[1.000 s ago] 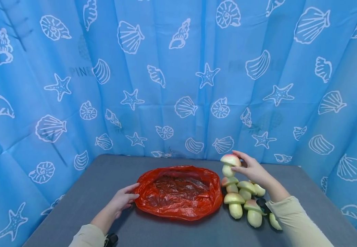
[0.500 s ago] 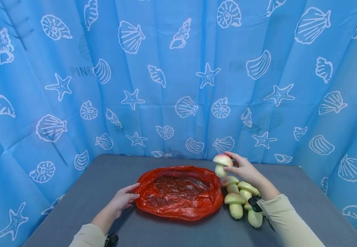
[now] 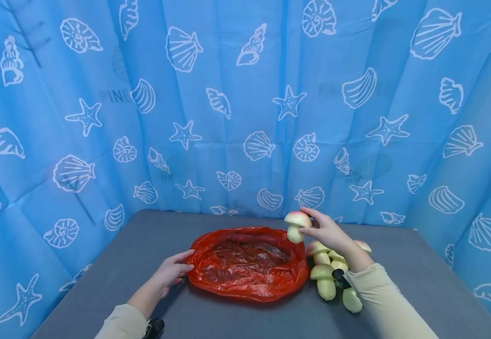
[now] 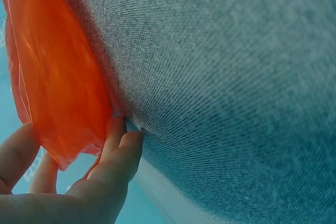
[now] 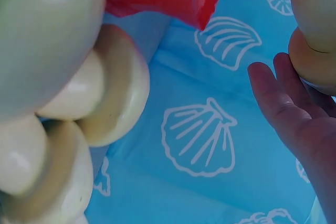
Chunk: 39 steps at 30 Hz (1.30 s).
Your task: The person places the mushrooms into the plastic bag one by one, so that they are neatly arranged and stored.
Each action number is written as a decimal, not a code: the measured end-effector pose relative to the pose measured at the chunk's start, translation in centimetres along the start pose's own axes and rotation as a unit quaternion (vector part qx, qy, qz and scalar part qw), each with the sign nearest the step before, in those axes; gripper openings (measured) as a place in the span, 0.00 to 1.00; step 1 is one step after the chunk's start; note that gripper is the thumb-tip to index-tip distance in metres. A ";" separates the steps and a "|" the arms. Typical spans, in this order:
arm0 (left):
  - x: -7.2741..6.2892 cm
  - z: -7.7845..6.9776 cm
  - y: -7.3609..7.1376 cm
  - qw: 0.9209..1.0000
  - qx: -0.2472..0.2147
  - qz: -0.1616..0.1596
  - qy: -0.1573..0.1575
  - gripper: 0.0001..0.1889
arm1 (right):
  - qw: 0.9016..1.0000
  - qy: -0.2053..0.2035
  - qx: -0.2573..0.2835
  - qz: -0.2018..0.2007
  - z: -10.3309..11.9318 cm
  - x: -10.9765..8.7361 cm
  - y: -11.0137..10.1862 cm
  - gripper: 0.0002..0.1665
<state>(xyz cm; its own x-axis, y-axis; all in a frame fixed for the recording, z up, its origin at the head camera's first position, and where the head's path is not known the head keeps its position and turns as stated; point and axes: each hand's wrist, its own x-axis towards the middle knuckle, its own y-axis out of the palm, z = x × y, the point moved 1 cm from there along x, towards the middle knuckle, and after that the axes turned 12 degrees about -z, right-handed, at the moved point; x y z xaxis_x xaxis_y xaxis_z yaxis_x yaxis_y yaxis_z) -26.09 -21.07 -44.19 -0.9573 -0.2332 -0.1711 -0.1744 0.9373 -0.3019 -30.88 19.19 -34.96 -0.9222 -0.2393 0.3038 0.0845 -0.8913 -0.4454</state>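
A mushroom (image 3: 298, 227) with a pink-tinged cap and pale stem, apparently a model, is pinched between thumb and fingers of my right hand (image 3: 328, 235). It is held stem down above the right end of a red plastic bag (image 3: 249, 292), whose wide mouth faces up. My left hand (image 3: 171, 273) touches the bag's left side with fingers extended. In the left wrist view the bag's edge (image 4: 63, 87) lies between spread thumb and fingers. Several more mushrooms (image 3: 323, 282) lie right of the bag, partly hidden by my right forearm.
A grey cloth-covered table (image 3: 211, 325) bears the bag and mushrooms. Behind it hangs a blue curtain (image 3: 228, 113) with white shell and starfish drawings. Dark wrist straps (image 3: 340, 278) sit over pale sleeves.
My right hand has moved left with the mushroom, from above the pile to the bag's right rim. My left hand keeps its place at the bag. The view has shifted slightly.
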 end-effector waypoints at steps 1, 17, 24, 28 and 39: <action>0.0 0.0 0.0 1.000 0.000 0.000 -0.001 0.27 | 1.000 0.001 0.001 0.003 0.0 0.1 0.1 0.39; 0.1 0.0 0.2 1.000 0.005 -0.002 -0.004 0.27 | 0.999 0.015 0.040 0.025 -0.1 1.5 2.3 0.38; 0.2 0.0 0.2 1.000 0.009 -0.002 -0.002 0.27 | 0.998 0.024 0.045 0.040 0.1 2.1 3.4 0.37; 0.2 0.0 0.2 1.000 0.006 -0.003 -0.003 0.27 | 0.997 0.029 0.053 0.046 0.2 2.5 4.2 0.36; 0.1 0.1 0.2 1.000 0.006 -0.009 -0.002 0.27 | 0.996 0.034 0.048 0.070 0.2 3.5 6.2 0.34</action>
<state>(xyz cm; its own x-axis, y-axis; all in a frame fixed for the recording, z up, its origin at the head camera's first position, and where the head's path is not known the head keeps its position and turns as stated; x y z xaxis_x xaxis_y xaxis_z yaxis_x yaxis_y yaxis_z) -26.22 -20.97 -44.31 -0.9530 -0.2506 -0.1702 -0.1879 0.9297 -0.3169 -33.46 12.79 -36.47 -0.9222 -0.3393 0.1857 0.2461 -0.8851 -0.3950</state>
